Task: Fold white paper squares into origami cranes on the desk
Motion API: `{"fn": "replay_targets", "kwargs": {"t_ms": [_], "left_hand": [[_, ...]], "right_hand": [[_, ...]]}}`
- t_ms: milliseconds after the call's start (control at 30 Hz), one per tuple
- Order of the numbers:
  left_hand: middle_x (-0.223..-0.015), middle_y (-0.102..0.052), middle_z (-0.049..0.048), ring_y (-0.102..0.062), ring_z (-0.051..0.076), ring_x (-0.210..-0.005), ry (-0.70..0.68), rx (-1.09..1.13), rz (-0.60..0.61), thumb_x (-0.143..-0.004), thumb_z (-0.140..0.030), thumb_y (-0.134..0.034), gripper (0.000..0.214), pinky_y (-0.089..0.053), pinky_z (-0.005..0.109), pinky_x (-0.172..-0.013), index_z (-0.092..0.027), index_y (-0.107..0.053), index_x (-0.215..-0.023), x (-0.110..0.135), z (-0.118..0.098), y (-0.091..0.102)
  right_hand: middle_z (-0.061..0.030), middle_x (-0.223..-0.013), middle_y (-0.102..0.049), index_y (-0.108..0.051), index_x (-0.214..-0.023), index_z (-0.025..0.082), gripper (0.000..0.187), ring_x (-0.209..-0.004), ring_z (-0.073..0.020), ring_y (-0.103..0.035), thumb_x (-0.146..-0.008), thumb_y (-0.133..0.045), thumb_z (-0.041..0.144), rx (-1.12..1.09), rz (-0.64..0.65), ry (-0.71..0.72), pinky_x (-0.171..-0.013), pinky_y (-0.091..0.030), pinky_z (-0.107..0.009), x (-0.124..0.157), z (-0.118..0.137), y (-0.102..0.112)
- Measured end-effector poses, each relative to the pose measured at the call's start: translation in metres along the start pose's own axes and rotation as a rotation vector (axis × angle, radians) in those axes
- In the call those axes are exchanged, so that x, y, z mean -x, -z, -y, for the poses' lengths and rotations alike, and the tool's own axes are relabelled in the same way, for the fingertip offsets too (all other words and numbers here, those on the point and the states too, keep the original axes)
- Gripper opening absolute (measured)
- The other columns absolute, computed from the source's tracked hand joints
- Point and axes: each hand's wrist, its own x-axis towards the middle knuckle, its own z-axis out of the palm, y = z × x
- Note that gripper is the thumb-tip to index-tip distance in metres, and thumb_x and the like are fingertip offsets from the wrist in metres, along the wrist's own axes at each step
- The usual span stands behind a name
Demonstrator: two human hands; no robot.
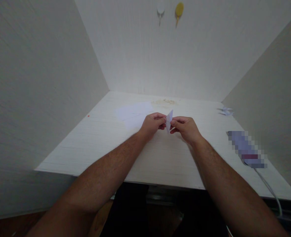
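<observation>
Between my two hands, above the white table, stands a small piece of folded paper (169, 119), white and shaped like a narrow diamond. My left hand (152, 124) pinches its left side with thumb and fingers. On the other side, my right hand (186, 127) grips the right edge, thumb toward me. Some fingertips are hidden behind the paper and the hands. Just beyond my left hand, white paper sheets (135, 112) lie flat on the table (160, 161).
Small folded paper figures (226, 111) sit at the back right. Nearer, a blurred-out flat device (245, 148) lies with a white cable (269, 187) running off the front edge. Walls enclose the left, back and right; a white hook (160, 8) and yellow hook (179, 10) are on the back wall.
</observation>
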Motion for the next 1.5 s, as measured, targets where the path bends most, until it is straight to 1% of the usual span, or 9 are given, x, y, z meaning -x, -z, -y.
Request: {"fn": "replay_targets", "kwargs": {"t_ms": [467, 633, 733, 833, 933, 1067, 1233, 1400, 1500], "left_hand": [[-0.067, -0.067, 0.0041, -0.061, 0.011, -0.057, 0.001, -0.029, -0.029, -0.074, -0.020, -0.070, 0.011, -0.049, 0.025, -0.058, -0.012, -0.067, -0.081, 0.002, -0.002, -0.003], [-0.082, -0.069, 0.0040, -0.065, 0.012, -0.063, -0.118, -0.063, -0.055, -0.070, -0.017, -0.071, 0.019, -0.052, 0.025, -0.056, -0.015, -0.059, -0.085, 0.006, -0.006, -0.007], [-0.092, -0.070, 0.0059, -0.067, 0.014, -0.071, -0.173, -0.089, 0.011, -0.069, -0.018, -0.071, 0.018, -0.054, 0.026, -0.058, -0.015, -0.055, -0.077, 0.008, -0.008, -0.008], [-0.086, -0.070, 0.0053, -0.068, 0.015, -0.073, -0.156, -0.067, 0.086, -0.072, -0.023, -0.071, 0.016, -0.057, 0.028, -0.062, -0.014, -0.059, -0.078, 0.007, -0.007, -0.006], [-0.080, -0.069, 0.0048, -0.068, 0.015, -0.072, -0.130, -0.039, 0.110, -0.073, -0.032, -0.074, 0.023, -0.058, 0.031, -0.065, -0.013, -0.062, -0.080, 0.005, -0.005, -0.002], [-0.077, -0.070, 0.0051, -0.068, 0.015, -0.070, -0.125, -0.031, 0.102, -0.069, -0.038, -0.080, 0.031, -0.059, 0.032, -0.068, -0.013, -0.063, -0.077, 0.004, -0.003, 0.001], [-0.078, -0.070, 0.0057, -0.069, 0.017, -0.074, -0.113, -0.027, 0.107, -0.070, -0.041, -0.079, 0.032, -0.060, 0.034, -0.072, -0.013, -0.064, -0.076, 0.004, -0.002, 0.003], [-0.080, -0.071, 0.0052, -0.069, 0.016, -0.073, -0.121, -0.040, 0.107, -0.071, -0.041, -0.078, 0.031, -0.061, 0.036, -0.074, -0.014, -0.063, -0.076, 0.004, -0.003, 0.004], [-0.077, -0.071, 0.0046, -0.069, 0.016, -0.071, -0.147, -0.061, 0.085, -0.071, -0.040, -0.077, 0.030, -0.061, 0.037, -0.074, -0.014, -0.062, -0.074, 0.004, -0.003, 0.003]], "right_hand": [[-0.0043, -0.072, -0.073, -0.076, -0.082, 0.019, 0.027, -0.060, -0.0152, -0.065, -0.062, -0.083, 0.035, 0.056, -0.075, 0.045, -0.055, -0.055, -0.032, 0.000, 0.000, -0.004], [-0.0037, -0.070, -0.072, -0.076, -0.087, 0.017, 0.029, -0.056, -0.0136, -0.063, -0.065, -0.080, 0.036, 0.136, -0.125, 0.090, -0.054, -0.054, -0.030, 0.001, -0.002, -0.006], [-0.0044, -0.072, -0.072, -0.076, -0.090, 0.017, 0.030, -0.056, -0.0127, -0.061, -0.069, -0.078, 0.038, 0.262, -0.192, 0.159, -0.055, -0.053, -0.030, 0.000, -0.003, -0.006], [-0.0068, -0.083, -0.073, -0.076, -0.088, 0.017, 0.025, -0.063, -0.0130, -0.063, -0.072, -0.077, 0.037, 0.388, -0.261, 0.281, -0.059, -0.053, -0.029, 0.001, -0.003, -0.005], [-0.0070, -0.085, -0.073, -0.076, -0.086, 0.018, 0.023, -0.067, -0.0134, -0.064, -0.074, -0.076, 0.038, 0.435, -0.263, 0.350, -0.061, -0.052, -0.029, 0.001, -0.003, -0.005], [-0.0054, -0.080, -0.073, -0.075, -0.085, 0.020, 0.021, -0.067, -0.0135, -0.064, -0.076, -0.075, 0.039, 0.449, -0.226, 0.367, -0.062, -0.052, -0.029, 0.001, -0.006, -0.003], [-0.0052, -0.079, -0.073, -0.075, -0.085, 0.020, 0.019, -0.068, -0.0138, -0.064, -0.076, -0.075, 0.037, 0.466, -0.230, 0.382, -0.062, -0.052, -0.028, 0.001, -0.007, -0.002], [-0.0045, -0.078, -0.073, -0.075, -0.086, 0.019, 0.024, -0.064, -0.0123, -0.062, -0.073, -0.077, 0.038, 0.429, -0.232, 0.352, -0.061, -0.051, -0.027, 0.002, -0.003, -0.003], [-0.0031, -0.071, -0.071, -0.075, -0.087, 0.018, 0.029, -0.060, -0.0120, -0.062, -0.070, -0.079, 0.040, 0.395, -0.217, 0.289, -0.058, -0.049, -0.026, 0.003, -0.001, -0.004]]}}
